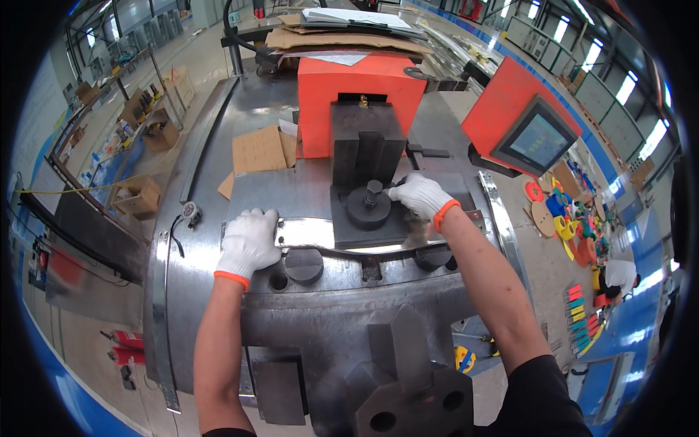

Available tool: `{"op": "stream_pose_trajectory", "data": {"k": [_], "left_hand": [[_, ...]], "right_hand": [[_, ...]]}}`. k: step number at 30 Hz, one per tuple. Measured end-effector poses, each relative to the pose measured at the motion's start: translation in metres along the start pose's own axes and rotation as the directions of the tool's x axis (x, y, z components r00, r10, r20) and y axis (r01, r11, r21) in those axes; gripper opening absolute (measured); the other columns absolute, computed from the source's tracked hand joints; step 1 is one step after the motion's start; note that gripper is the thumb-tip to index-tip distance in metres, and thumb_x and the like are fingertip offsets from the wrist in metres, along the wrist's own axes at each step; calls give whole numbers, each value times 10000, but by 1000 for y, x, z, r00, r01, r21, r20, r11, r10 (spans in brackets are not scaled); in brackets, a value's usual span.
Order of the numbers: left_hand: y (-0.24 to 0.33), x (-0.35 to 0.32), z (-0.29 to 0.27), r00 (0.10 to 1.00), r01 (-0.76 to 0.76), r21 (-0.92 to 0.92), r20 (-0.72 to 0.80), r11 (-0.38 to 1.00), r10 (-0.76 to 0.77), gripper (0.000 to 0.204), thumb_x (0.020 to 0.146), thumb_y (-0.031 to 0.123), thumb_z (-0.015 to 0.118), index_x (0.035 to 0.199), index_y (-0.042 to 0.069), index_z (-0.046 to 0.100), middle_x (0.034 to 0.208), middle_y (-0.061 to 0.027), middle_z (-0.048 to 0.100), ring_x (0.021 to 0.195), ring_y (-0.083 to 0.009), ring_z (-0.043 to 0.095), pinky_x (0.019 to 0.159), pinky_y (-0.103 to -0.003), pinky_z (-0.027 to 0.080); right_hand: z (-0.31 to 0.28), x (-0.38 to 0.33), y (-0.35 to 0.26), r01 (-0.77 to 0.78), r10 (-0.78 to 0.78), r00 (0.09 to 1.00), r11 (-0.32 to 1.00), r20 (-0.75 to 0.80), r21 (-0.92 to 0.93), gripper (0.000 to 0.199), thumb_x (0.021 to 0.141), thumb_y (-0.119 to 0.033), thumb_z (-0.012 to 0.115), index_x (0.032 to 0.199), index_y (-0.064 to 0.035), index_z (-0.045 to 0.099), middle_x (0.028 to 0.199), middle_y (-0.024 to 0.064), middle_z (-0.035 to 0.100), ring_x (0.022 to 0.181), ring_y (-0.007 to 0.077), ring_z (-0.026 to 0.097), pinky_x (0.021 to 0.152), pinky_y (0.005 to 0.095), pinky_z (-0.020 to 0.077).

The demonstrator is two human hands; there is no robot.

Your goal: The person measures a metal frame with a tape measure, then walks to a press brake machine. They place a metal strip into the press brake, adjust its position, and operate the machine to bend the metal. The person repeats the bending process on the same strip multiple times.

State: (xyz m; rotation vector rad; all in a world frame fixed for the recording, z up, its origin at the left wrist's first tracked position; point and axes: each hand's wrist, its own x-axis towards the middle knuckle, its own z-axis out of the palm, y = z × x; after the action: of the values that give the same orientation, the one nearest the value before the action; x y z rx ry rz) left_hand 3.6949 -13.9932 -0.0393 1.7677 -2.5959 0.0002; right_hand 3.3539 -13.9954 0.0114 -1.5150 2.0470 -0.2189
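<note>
A shiny flat metal bar (307, 233) lies crosswise on the machine bed, in front of a dark die block. My left hand (251, 240), in a white knit glove with an orange cuff, is closed round the bar's left end. My right hand (422, 198), gloved the same way, is over the right side of the die block. Its fingers are curled beside a dark round roller (368, 208) with a bolt (373, 189) standing on top. What those fingertips grip, if anything, is hidden. Two dark round pegs stand on my side of the bar, the left peg (303, 266) near my left hand.
Behind the die stands a red machine housing (320, 102) with cardboard stacked on it. A red control box with a screen (535, 138) is at right. Cardboard (258, 151) and a tape measure (191, 212) lie leftward. A dark block with holes (415, 400) stands nearest me.
</note>
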Motion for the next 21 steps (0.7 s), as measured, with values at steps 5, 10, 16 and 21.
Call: {"op": "stream_pose_trajectory", "data": {"k": [5,10,16,21], "left_hand": [[11,-1,-10,993,-117,85,-23,990,119,393,786,210,719,1147,65,664,1046,-176,710,1066,-368,691,916,-465,576],[4,3,-11,975,-222,106,28,969,221,396,768,205,718,1122,51,630,1016,-172,710,1015,-390,704,888,-500,573],[-36,5,-29,959,-230,30,179,973,221,360,777,180,703,1080,10,608,1050,-222,710,1028,-409,711,929,-478,569],[-171,-43,-6,979,-179,112,-73,977,188,308,820,119,673,1105,32,596,1012,-204,656,991,-427,641,902,-493,513]], "right_hand": [[5,3,21,-18,44,992,979,-122,204,534,842,-442,776,1069,42,772,1051,229,777,961,359,760,851,425,580],[12,10,13,-43,57,997,965,-49,257,596,839,-449,769,1170,46,739,1072,247,770,982,356,758,855,420,582],[-4,27,48,128,-128,992,992,-12,11,525,855,-427,764,1187,-20,751,1126,225,755,1051,352,737,899,415,576],[3,17,18,169,-168,985,985,41,-35,259,945,-264,704,1183,-203,787,1102,177,718,991,343,739,872,411,596]]}}
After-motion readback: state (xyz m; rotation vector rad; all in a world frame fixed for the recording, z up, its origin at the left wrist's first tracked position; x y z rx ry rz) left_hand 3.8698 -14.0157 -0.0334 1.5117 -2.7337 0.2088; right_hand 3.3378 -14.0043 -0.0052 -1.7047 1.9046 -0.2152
